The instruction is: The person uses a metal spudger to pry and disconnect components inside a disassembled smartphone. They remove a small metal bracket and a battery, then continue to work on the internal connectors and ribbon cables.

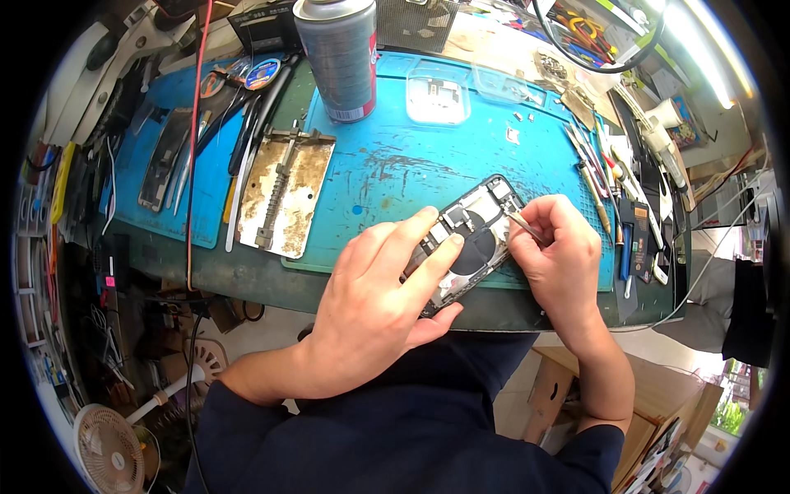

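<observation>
An opened phone housing (481,249) with a dark round coil and small metal plates lies tilted at the front middle of the blue mat (411,165). My left hand (374,305) grips it, with two fingers over its inner side and the thumb at its lower edge. My right hand (559,247) pinches a slim metal tool (527,225), apparently tweezers, whose tip is at the housing's upper right side. The exact contact at the tip is too small to make out.
A spray can (334,66), a clear parts box (436,96) and a stained metal board holder (284,193) stand or lie behind and left. Hand tools (601,181) crowd the right; another phone part (164,156) lies on the left mat. A fan (107,453) stands below left.
</observation>
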Action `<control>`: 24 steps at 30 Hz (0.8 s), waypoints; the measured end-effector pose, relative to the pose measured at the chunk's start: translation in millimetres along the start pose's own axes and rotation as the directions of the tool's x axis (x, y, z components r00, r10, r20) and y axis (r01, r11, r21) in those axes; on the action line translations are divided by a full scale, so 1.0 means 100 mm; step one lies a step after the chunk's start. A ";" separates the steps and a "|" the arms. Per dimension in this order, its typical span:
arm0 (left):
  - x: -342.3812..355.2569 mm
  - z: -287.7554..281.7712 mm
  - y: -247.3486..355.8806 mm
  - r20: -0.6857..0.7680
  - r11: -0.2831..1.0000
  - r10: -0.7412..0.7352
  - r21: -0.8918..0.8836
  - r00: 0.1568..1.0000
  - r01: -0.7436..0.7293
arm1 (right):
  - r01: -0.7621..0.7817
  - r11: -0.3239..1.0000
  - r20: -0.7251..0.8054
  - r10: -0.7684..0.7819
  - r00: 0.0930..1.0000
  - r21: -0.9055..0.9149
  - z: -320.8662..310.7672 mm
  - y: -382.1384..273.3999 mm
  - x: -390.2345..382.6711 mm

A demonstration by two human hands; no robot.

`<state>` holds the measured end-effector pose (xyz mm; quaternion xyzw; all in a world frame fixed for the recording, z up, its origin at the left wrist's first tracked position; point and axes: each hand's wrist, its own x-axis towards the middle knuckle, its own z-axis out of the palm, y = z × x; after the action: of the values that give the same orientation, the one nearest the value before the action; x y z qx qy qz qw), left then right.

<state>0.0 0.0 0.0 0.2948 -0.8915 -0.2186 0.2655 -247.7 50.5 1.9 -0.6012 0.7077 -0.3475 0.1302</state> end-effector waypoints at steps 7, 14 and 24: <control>0.01 -0.01 0.01 -0.003 1.000 -0.009 -0.010 1.000 0.009 | 0.056 0.997 -0.072 -0.060 0.996 -0.061 0.03 -0.02 -0.03; 0.01 0.00 0.01 -0.005 1.000 -0.015 -0.009 1.000 0.015 | 0.130 0.979 -0.113 -0.148 0.982 -0.158 0.02 -0.03 -0.03; 0.00 0.00 0.01 -0.001 1.000 -0.014 -0.010 1.000 0.014 | 0.208 0.970 -0.168 -0.228 0.959 -0.127 0.07 0.02 0.02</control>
<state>-0.3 0.3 0.8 0.2998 -0.8882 -0.2248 0.2659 -245.6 46.2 -4.6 -0.6477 0.6636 -0.3744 -0.0065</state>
